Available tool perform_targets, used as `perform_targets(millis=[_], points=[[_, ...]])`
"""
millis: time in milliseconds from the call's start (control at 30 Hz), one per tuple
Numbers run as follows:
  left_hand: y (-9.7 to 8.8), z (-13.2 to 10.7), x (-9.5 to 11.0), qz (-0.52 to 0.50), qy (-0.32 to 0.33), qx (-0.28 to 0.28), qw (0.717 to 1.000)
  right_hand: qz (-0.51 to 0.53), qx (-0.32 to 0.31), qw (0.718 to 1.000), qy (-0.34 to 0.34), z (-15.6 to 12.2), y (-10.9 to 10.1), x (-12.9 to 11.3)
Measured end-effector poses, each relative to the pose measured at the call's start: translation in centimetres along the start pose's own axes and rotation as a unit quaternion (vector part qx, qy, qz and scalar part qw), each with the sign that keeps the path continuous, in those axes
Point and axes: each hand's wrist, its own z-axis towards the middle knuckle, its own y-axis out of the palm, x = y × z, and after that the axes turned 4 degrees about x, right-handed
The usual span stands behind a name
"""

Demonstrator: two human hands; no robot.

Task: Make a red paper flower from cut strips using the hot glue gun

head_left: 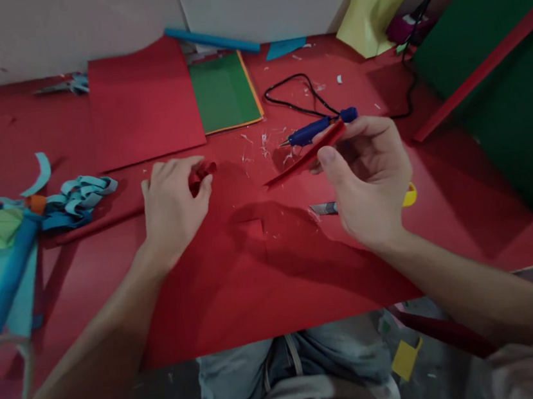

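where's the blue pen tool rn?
Head view, centre-right: the blue pen tool lies on the red table just beyond the right hand, tip pointing left, its black cord looping away behind it.

Left hand [172,204] pinches red curl [200,174]; right hand [368,177] red strip [307,154].

The curled red piece [201,174] and the red strip [303,158] look like matt paper, as does the red sheet [237,281] covering the table. The blue tool [316,129] looks like smooth plastic with a metal tip. The cutter's blade [323,208] is shiny metal, its yellow end [410,195] glossy plastic.
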Motion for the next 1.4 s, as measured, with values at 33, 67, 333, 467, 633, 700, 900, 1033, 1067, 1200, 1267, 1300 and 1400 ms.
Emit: perform_targets(millis=[33,67,333,467,633,700,900,1033,1067,1200,1267,1300,1400], points=[[0.2,0.0,-0.2,-0.026,-0.007,-0.011,1.000,-0.003,-0.005,1.000,0.003,-0.1,0.0,-0.1],[0.2,0.0,0.0,-0.064,-0.016,-0.015,0.998,-0.006,-0.009,1.000,0.008,-0.3,0.1,-0.4],[-1.5,-0.2,3.3,-0.230,-0.039,-0.037,0.972,-0.004,0.034,0.999,-0.041,-0.6,0.7,-3.1],[-1.6,-0.2,3.6,-0.223,-0.007,-0.075,0.972,0.058,0.054,0.991,-0.105,0.2,0.0,-1.9],[-1.0,-1.8,6.3,-0.395,-0.108,-0.095,0.907,0.094,0.021,0.990,-0.098,0.5,-0.4,-1.5],[-0.7,-2.5,7.3,-0.482,-0.172,-0.157,0.844,0.091,0.019,0.992,-0.090,0.2,-0.3,-1.8],[-0.3,-2.8,6.8,-0.484,-0.207,-0.181,0.831,0.030,0.042,0.990,-0.130,0.1,-0.1,-1.5],[0.0,-2.0,5.3,-0.220,-0.032,-0.069,0.973,0.020,0.076,0.984,-0.160,1.3,-0.6,-1.0],[0.3,-1.9,5.2,-0.168,0.000,-0.078,0.983,0.013,0.079,0.984,-0.159,1.6,-0.7,-1.0],[1.5,-1.9,5.0,-0.077,0.045,-0.137,0.987,0.006,0.082,0.983,-0.166,2.1,-0.9,-1.4],[1.8,-1.9,4.9,-0.065,0.045,-0.142,0.987,0.006,0.079,0.984,-0.162,2.0,-0.9,-1.7],[1.8,-1.9,4.8,-0.067,0.042,-0.141,0.987,0.003,0.078,0.984,-0.159,1.9,-0.9,-1.8],[1.2,-1.5,4.3,-0.130,0.016,-0.121,0.984,-0.015,0.078,0.983,-0.167,1.7,-0.9,-1.9]])
